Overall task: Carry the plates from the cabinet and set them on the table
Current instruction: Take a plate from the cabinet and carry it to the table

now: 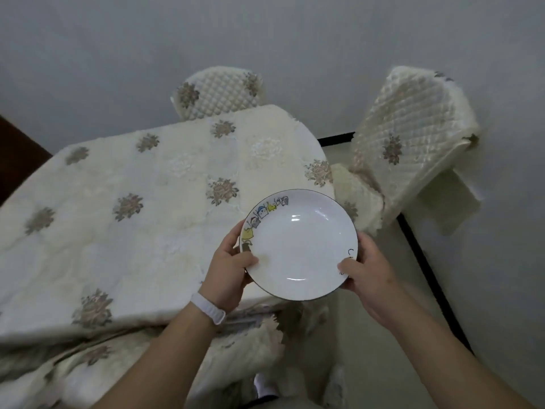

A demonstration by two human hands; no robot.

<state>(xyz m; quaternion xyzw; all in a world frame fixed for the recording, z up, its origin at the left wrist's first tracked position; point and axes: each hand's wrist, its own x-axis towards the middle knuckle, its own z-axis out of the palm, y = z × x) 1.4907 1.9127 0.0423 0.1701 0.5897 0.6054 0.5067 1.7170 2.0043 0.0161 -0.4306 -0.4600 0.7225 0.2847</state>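
Note:
A white plate (299,245) with a dark rim line and small cartoon figures along its upper left edge is held level above the table's near right corner. My left hand (228,267) grips its left edge, thumb on top of the rim. My right hand (368,274) grips its right edge the same way. A second rim seems to peek out beneath at the left, so it may be a stack. The table (124,219) is covered with a cream quilted cloth with brown flower motifs.
Two chairs in matching cream quilted covers stand by the table: one chair (219,93) at the far side, another chair (407,149) at the right end. A grey wall lies behind. A dark strip (427,261) runs along the floor at right.

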